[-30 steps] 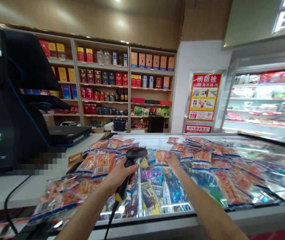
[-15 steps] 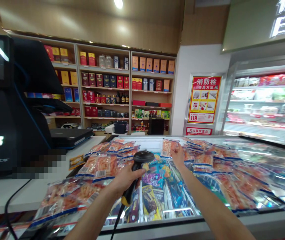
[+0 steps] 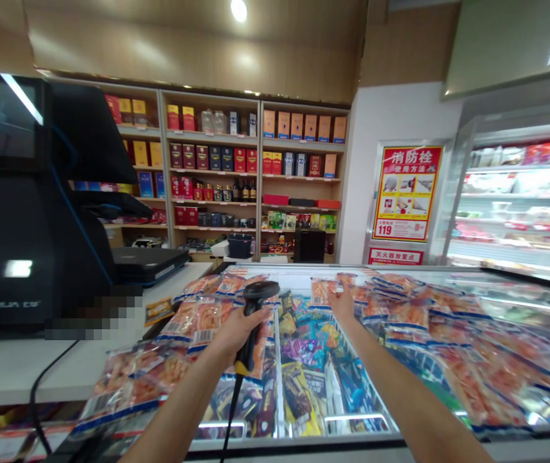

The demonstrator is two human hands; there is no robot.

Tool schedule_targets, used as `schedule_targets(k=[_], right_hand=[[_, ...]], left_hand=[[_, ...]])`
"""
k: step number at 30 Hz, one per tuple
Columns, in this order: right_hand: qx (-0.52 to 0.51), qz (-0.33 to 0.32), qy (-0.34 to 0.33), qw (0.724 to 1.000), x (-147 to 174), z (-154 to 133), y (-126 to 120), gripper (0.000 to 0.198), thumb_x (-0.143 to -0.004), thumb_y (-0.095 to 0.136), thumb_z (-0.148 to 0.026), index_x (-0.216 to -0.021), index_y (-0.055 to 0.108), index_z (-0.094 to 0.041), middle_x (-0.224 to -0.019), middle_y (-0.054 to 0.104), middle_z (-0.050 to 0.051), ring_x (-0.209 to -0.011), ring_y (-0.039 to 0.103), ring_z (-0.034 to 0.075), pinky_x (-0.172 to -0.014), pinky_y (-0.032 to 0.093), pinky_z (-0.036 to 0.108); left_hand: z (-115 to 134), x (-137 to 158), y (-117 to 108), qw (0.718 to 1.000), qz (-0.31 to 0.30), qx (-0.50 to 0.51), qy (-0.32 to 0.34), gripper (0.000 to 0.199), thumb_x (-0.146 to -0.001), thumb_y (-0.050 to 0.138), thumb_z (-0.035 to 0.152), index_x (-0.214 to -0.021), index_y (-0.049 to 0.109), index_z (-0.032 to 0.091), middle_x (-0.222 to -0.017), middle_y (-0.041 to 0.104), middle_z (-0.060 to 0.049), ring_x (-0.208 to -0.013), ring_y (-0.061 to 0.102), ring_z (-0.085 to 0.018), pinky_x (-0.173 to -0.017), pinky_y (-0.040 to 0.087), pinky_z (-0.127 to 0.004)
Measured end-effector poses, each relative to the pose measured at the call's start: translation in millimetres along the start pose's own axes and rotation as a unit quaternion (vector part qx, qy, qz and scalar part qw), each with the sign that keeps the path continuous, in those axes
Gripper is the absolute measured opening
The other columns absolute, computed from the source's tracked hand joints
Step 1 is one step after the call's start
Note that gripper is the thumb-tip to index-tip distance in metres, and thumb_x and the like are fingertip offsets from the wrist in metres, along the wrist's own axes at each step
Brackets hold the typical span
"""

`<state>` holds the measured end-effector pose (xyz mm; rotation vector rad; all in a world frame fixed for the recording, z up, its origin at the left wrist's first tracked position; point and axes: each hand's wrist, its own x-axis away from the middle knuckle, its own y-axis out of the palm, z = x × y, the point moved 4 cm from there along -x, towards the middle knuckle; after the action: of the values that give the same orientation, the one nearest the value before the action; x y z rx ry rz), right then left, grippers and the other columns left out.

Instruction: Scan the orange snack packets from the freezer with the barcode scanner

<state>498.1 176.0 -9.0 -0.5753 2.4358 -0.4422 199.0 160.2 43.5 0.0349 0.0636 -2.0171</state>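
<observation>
My left hand point(image 3: 241, 331) is closed round the handle of a black barcode scanner point(image 3: 259, 292), its head over the glass-topped freezer and its cable hanging down. Farther off, my right hand point(image 3: 343, 303) pinches the edge of a clear packet of orange-pink food point(image 3: 322, 294) with a blue lower border and a barcode label. Similar packets point(image 3: 210, 316) lie to the left of the scanner. To the right of my right hand is a spread-out pile of the same packets point(image 3: 405, 312). Exactly what the food is, I cannot make out.
Under the freezer glass, wire baskets hold colourful ice-cream wrappers point(image 3: 299, 392). A black checkout terminal point(image 3: 24, 244) stands on the white counter point(image 3: 5, 376) at left. Shelves of boxes point(image 3: 214, 157) line the back wall, and a lit display fridge point(image 3: 520, 199) is at right.
The view has turned slightly left. The scanner has shifted left relative to the freezer, away from the packet. My right hand still grips the packet, which sits slightly lower.
</observation>
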Motion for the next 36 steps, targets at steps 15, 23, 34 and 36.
schedule_targets(k=[15,23,34,36], right_hand=[[0.126,-0.173,-0.11,0.971,22,-36,119,0.047,-0.076,0.036,-0.024,-0.122,0.038,-0.013,-0.115,0.049,0.014,-0.107,0.044,0.021,-0.086,0.036,0.034],[0.198,-0.183,-0.065,0.961,24,-29,88,0.056,-0.079,0.031,-0.038,-0.13,0.022,-0.017,-0.134,0.025,0.014,-0.119,0.027,0.027,-0.088,0.028,0.051],[0.456,-0.057,-0.147,0.876,-20,45,-26,0.039,-0.08,0.028,-0.009,-0.113,0.047,-0.018,-0.124,0.041,0.013,-0.114,0.033,0.027,-0.087,0.025,0.046],[0.459,-0.059,-0.162,0.872,-20,48,-34,0.038,-0.08,0.028,-0.009,-0.111,0.049,-0.019,-0.116,0.048,0.011,-0.107,0.039,0.026,-0.083,0.029,0.044]], left_hand=[[-4,-6,-17,1.0,0.014,-0.005,0.0,0.035,-0.062,0.056,0.049,-0.061,0.042,0.017,-0.044,0.048,0.005,-0.037,0.042,-0.007,-0.039,0.033,-0.019],[-1,-4,-3,0.999,-0.009,-0.022,-0.03,0.035,-0.06,0.06,0.047,-0.059,0.041,0.017,-0.042,0.046,0.006,-0.036,0.04,-0.006,-0.038,0.031,-0.018],[1,-1,26,0.998,-0.048,-0.012,-0.037,0.032,-0.06,0.06,0.044,-0.062,0.042,0.017,-0.044,0.046,0.006,-0.036,0.042,-0.007,-0.037,0.032,-0.019],[1,-1,27,0.998,-0.044,-0.014,-0.037,0.032,-0.06,0.061,0.043,-0.062,0.042,0.017,-0.044,0.047,0.006,-0.037,0.042,-0.007,-0.037,0.032,-0.019]])
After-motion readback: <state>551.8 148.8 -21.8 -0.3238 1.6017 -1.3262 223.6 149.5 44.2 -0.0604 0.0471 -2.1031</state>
